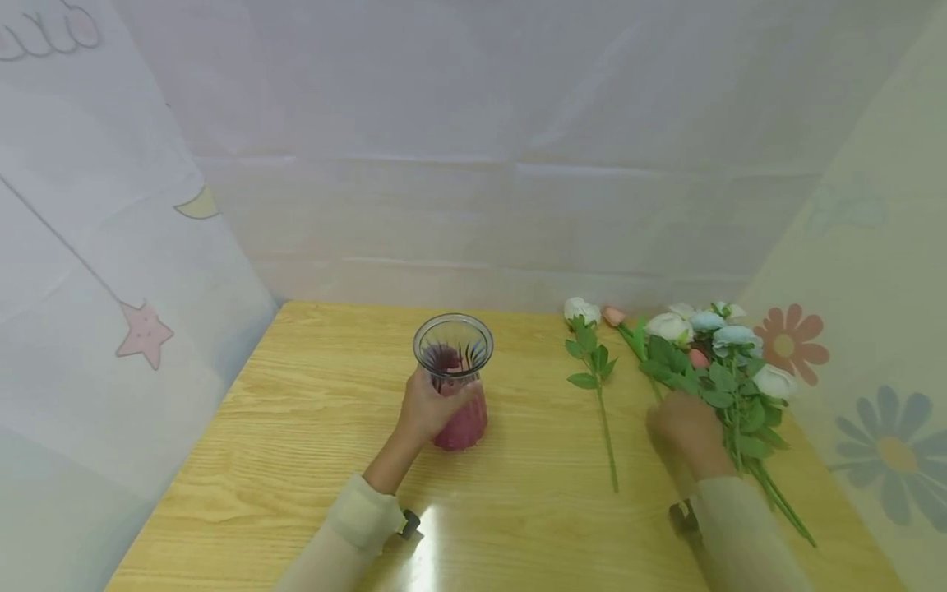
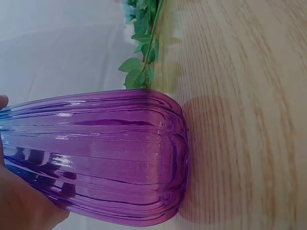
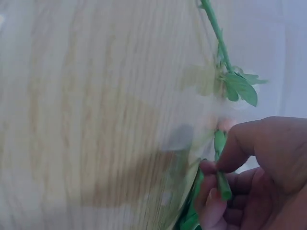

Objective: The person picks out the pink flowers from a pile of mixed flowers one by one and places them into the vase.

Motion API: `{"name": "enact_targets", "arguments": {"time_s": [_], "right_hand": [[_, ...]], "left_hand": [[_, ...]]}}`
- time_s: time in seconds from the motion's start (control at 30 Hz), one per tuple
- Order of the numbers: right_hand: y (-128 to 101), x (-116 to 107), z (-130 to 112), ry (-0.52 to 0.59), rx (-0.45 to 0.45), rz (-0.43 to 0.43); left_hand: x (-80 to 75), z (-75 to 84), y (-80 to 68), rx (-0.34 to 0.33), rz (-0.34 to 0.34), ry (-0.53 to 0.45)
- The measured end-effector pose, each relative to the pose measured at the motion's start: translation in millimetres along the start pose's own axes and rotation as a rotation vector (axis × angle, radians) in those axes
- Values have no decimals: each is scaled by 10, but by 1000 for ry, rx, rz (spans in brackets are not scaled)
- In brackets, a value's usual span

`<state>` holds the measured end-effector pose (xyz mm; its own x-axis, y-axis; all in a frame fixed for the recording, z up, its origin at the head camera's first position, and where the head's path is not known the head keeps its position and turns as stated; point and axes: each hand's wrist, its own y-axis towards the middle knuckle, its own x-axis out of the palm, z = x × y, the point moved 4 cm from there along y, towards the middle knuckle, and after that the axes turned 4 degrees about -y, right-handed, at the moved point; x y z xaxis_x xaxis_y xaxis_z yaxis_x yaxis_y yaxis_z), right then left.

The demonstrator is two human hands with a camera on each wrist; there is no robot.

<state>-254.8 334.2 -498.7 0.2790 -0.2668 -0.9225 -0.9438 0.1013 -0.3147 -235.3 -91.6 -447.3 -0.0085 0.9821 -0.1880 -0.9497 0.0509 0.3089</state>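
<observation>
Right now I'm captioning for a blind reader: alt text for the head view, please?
A left hand grips a purple glass vase on a wooden table, while the right hand reaches into a bunch of flowers. One white flower stem lies between them.

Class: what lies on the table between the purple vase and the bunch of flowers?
A single white flower lies alone there on the table, in the head view.

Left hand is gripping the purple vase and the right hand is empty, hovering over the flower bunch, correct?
Not quite. The left hand does grip the purple vase, but the right hand is not empty: the right wrist view shows its fingers pinching a green stem at the flower bunch.
</observation>
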Motion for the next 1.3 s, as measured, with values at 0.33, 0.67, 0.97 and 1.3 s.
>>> {"name": "enact_targets", "arguments": {"time_s": [0.33, 0.67, 0.97, 1.3], "right_hand": [[41, -55, 33, 181, -115, -74], [-97, -7, -7, 660, -65, -136], [-209, -37, -40, 890, -115, -184], [-323, -91, -160, 1344, -345, -205]], "left_hand": [[1, 27, -6, 14, -2, 4], [3, 16, -11, 3, 4, -8], [-4, -1, -8, 13, 13, 6], [-1, 8, -13, 9, 14, 6]]}}
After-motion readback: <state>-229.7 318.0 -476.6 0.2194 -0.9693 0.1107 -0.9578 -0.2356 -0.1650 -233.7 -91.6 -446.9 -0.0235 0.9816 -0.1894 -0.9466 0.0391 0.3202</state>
